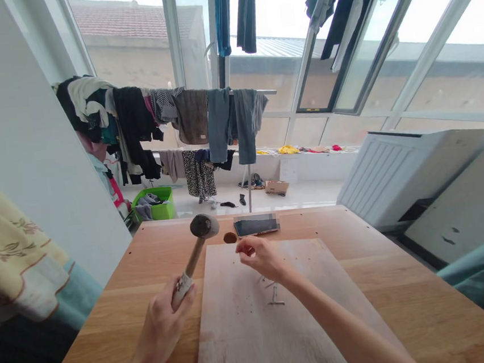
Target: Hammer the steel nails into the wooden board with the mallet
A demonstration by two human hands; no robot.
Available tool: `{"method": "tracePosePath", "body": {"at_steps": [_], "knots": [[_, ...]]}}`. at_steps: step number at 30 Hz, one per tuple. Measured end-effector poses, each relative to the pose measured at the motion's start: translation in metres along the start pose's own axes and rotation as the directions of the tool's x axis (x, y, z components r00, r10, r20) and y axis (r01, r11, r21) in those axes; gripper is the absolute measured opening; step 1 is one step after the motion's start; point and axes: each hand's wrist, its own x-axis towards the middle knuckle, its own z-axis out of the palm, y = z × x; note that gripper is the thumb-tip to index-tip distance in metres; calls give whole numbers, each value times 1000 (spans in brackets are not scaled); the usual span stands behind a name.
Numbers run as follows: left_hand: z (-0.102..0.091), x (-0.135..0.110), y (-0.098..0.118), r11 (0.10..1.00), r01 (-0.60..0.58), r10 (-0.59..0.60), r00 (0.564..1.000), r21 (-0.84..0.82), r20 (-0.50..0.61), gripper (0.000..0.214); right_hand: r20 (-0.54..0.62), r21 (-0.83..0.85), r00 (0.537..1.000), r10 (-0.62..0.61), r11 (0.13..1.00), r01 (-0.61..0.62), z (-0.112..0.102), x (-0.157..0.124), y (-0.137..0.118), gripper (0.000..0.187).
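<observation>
My left hand (pixel 163 320) grips the wooden handle of a hammer (pixel 203 226), whose dark head is raised above the table's far left part. My right hand (pixel 261 258) hovers over the pale wooden board (pixel 247 329), fingers pinched together near its far edge; what they hold is too small to make out. A few nails (pixel 274 295) lie on the board just right of my right forearm. A small brown round object (pixel 230 238) sits beyond the board's far edge.
The board lies on a wooden table (pixel 384 282). A phone (pixel 255 226) rests at the table's far edge. Beyond stand a clothes rack (pixel 201 117) with hanging laundry, a green basket (pixel 154 204), and white panels (pixel 396 178) at the right.
</observation>
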Motion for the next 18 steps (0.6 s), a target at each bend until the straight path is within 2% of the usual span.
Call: {"method": "tracePosePath", "body": {"at_steps": [3,7,13,18], "knots": [[2,0,2,999,-32,32,999,1,26,33,-66,105,997,-43,993,50,12,1,3,16],[3,-3,2,999,-30,30,998,9,54,33,-85,184,993,-80,978,95,22,-2,12,14],[2,-5,1,1000,-20,18,997,19,81,36,-104,269,990,-93,956,118,28,-8,16,13],[2,-2,1,999,-11,8,998,35,69,35,-92,279,993,-80,955,103,29,-9,14,13]]}}
